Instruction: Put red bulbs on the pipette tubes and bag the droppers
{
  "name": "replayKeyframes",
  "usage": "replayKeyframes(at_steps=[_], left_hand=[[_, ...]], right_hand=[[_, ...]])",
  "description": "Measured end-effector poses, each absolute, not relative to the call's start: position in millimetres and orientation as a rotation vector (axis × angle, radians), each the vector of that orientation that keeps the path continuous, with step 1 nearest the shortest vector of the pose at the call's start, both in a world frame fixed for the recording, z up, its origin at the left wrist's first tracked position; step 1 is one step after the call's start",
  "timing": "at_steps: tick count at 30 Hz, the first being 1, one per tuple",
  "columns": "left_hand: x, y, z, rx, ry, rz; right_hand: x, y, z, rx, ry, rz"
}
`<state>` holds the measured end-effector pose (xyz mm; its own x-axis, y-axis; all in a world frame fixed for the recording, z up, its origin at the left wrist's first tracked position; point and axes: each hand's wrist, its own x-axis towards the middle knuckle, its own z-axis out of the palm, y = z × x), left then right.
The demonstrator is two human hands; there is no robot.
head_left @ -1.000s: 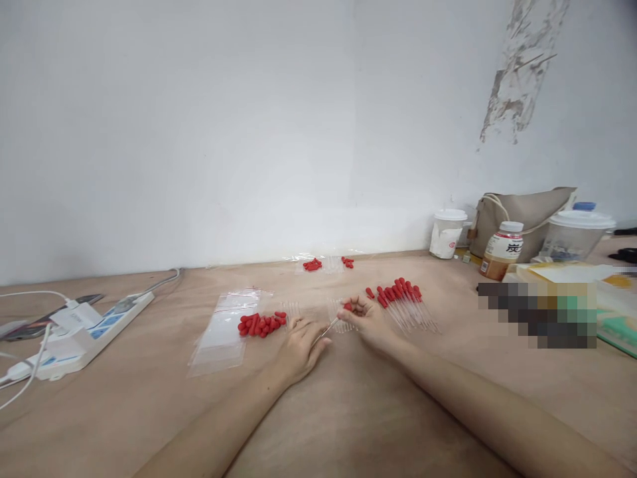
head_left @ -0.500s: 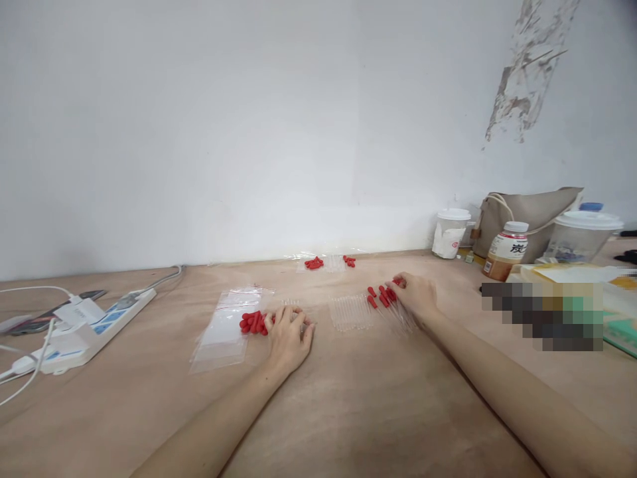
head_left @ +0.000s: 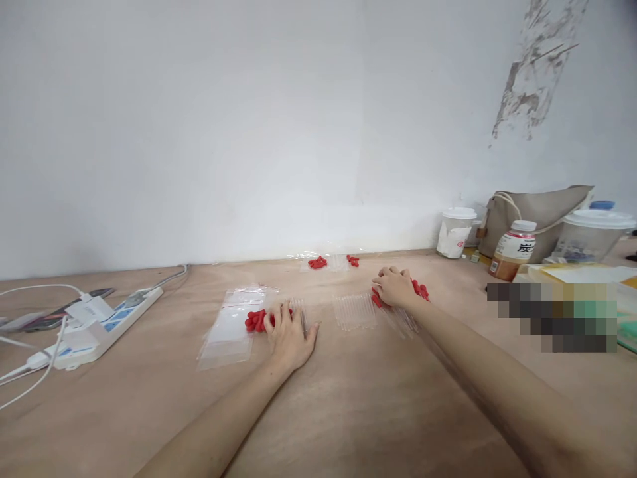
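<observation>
My left hand lies palm down with its fingers apart, over the right side of a pile of red rubber bulbs. Beneath its fingertips are some clear tubes. My right hand reaches over a group of droppers, clear stems with red bulbs, its fingers bent and a little apart. The hand hides several bulbs, and the stems stick out toward me below it. Between my hands lies a row of clear tubes. No object shows plainly in either hand.
Clear zip bags lie left of the bulbs. Near the wall is a bag holding red bulbs and tubes. A power strip with cables sits left. A lidded cup, bottle and grey bag stand right.
My right hand has moved left across the droppers, uncovering bulbs on its right. My left fingers have spread, and more tubes show beside them. The view has shifted slightly.
</observation>
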<state>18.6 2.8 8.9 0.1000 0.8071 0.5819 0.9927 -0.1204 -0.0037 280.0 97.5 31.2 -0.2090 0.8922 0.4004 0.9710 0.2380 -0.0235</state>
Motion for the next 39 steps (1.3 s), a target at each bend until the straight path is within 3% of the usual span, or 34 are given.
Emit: replayKeyframes(at_steps=[10,18,24,31,39], left_hand=[[18,0,11,-2.058,-1.684,-0.605],[18,3,9,-2.188,-1.62,-0.672],[19,0,12,-2.307,-1.547,-0.77],[21,-1,11,-2.261,-1.503,-0.821],[28,1,10,-2.19,-1.557,-0.602]], right_hand=[[273,101,31,-1.725,-2.023,-0.202],[251,48,19,-1.166,-1.758,0.266],[239,5,6,-0.908,-1.983,0.179],[239,2,7,-0.913,-1.956,0.214],[238,4,2,-0.891,-2.002,0.115]])
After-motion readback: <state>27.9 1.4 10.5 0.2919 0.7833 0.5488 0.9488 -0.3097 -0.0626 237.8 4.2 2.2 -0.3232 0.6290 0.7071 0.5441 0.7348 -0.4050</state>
